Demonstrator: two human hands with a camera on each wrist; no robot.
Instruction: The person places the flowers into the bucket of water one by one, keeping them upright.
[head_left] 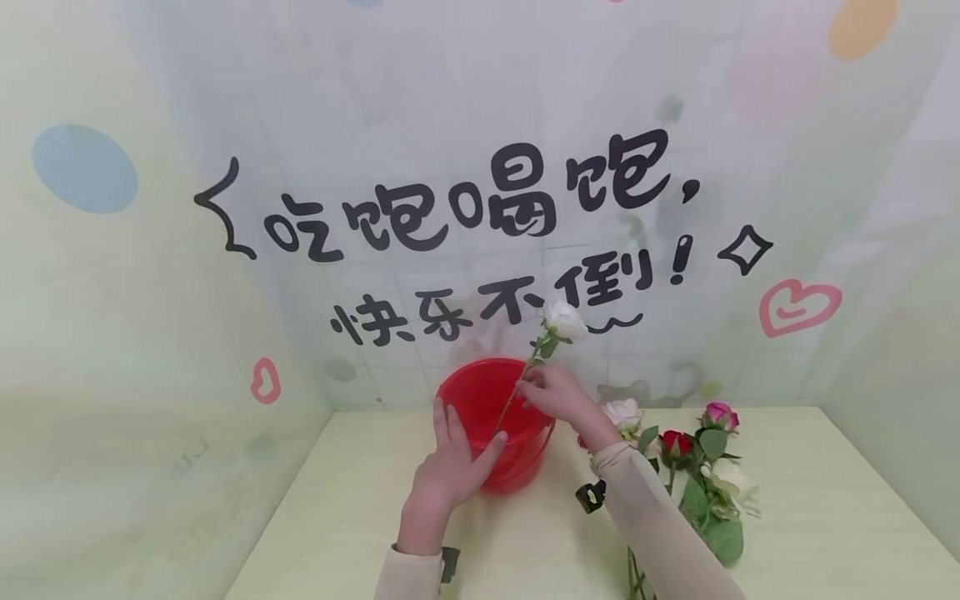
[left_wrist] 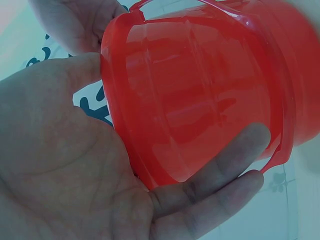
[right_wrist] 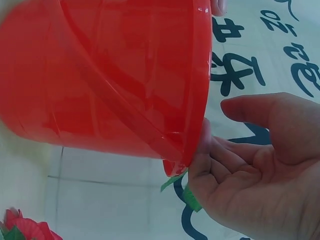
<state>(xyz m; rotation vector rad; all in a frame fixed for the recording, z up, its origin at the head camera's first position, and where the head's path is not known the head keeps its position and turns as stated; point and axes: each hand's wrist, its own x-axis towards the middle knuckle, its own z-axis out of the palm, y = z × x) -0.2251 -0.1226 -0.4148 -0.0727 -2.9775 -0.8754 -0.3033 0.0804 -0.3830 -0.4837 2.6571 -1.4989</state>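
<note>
A red plastic bucket (head_left: 513,471) stands on the table near the back wall, its mouth facing me. My left hand (head_left: 450,471) rests against its left and near sides. In the left wrist view, long straight fingers (left_wrist: 215,175) lie along the bucket's outer wall and the thumb meets the rim. Over the bucket's right rim, my right hand (head_left: 558,393) holds the stem of a white rose (head_left: 564,320). The bloom points up to the right, and the lower stem slants into the bucket. In the right wrist view, curled fingers (right_wrist: 200,165) are at the rim, hiding most of the stem.
To the right on the table (head_left: 300,533) lie more flowers: a pale pink rose (head_left: 622,414), a red rose (head_left: 677,444), a deep pink rose (head_left: 720,416) and a cream flower (head_left: 729,483), with green leaves. A printed curtain (head_left: 420,100) hangs behind the table.
</note>
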